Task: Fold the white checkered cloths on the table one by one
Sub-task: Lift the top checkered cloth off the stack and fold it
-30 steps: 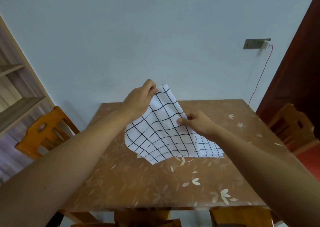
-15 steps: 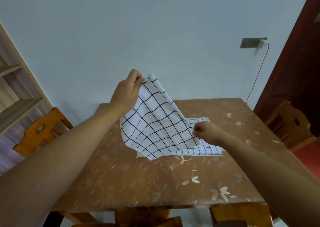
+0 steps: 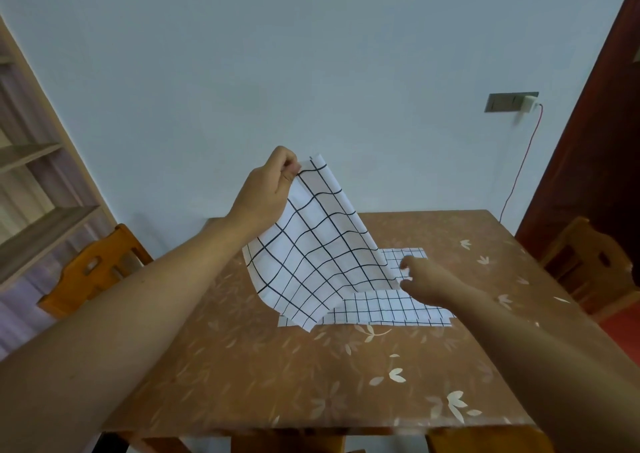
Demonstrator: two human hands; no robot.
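- The left hand (image 3: pixel 266 189) is up in the air above the table (image 3: pixel 263 376). Its grip is closed, pinching the top corner of a big-checked cloth (image 3: pixel 311 248).
- That cloth hangs down from the pinch like a tent. Its low edge touches the table near the middle.
- The right hand (image 3: pixel 424 281) is low, just beside the cloth's right edge. Its fingers (image 3: pixel 407 262) look curled and a bit apart. I cannot tell if they are holding the cloth.
- A small-checked cloth (image 3: pixel 384 310) lies flat on the table. It sits partly under the raised cloth and under the right hand.
- A wooden chair (image 3: pixel 93 269) stands at the left side of the table, and another chair (image 3: pixel 585 258) stands at the right.
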